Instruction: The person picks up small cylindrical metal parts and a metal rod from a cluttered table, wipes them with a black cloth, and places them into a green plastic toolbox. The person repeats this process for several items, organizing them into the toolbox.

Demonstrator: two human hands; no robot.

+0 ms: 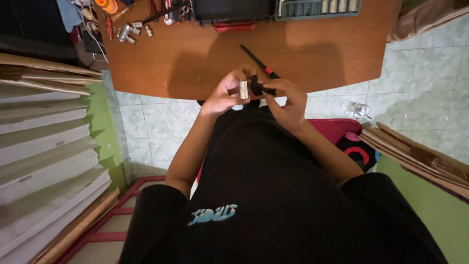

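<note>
My left hand (225,94) pinches a small pale, cream-coloured block (243,89) at the near edge of the brown wooden table (195,54). My right hand (289,100) grips a small black part (258,88) that touches the pale block. Both hands meet just in front of my black shirt. A black screwdriver with a red band (258,62) lies on the table just beyond my right hand.
A grey socket set case (317,7) and a black case with a red latch (233,12) sit at the table's far edge. Loose metal sockets (128,33) lie at the far left. Stacked cardboard (44,146) stands at left, more cardboard (420,156) at right.
</note>
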